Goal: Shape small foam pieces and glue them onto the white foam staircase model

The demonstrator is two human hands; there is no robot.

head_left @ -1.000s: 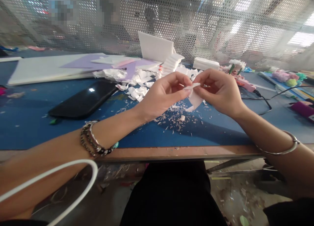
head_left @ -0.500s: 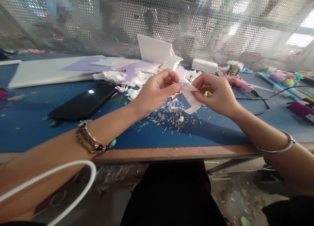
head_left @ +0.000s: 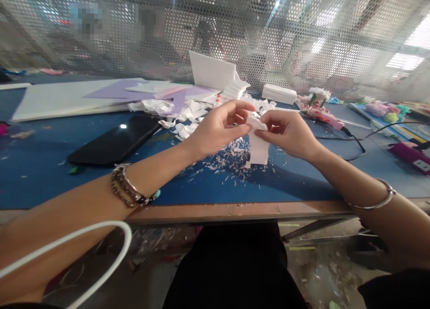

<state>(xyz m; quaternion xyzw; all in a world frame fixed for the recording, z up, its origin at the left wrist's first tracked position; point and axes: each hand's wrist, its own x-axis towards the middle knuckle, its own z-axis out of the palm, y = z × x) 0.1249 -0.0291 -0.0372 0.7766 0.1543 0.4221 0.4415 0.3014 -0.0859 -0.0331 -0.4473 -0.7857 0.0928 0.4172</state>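
Note:
Between both hands hangs a strip of thin white paper (head_left: 259, 148), its upper edge bunched or folded at the fingertips. My left hand (head_left: 224, 124) pinches the strip's upper left edge between thumb and fingers. On the other side, my right hand (head_left: 288, 132) is closed on its upper right part. Below the strip, small pale shreds (head_left: 231, 161) lie scattered over the blue table top (head_left: 208, 188). Crumpled white paper scraps (head_left: 190, 109) are heaped just behind my hands.
A black phone (head_left: 114, 141) lies left of my hands. Behind it are white and lilac sheets (head_left: 114, 89). A white block (head_left: 279, 94) stands at the back. To the right are a pink corded tool (head_left: 331, 121), its black cable (head_left: 361, 148) and a purple item (head_left: 408, 156).
The paper strip has turned from slanting to hanging nearly straight, its face now toward me. My right hand has shifted slightly left, nearer my left hand.

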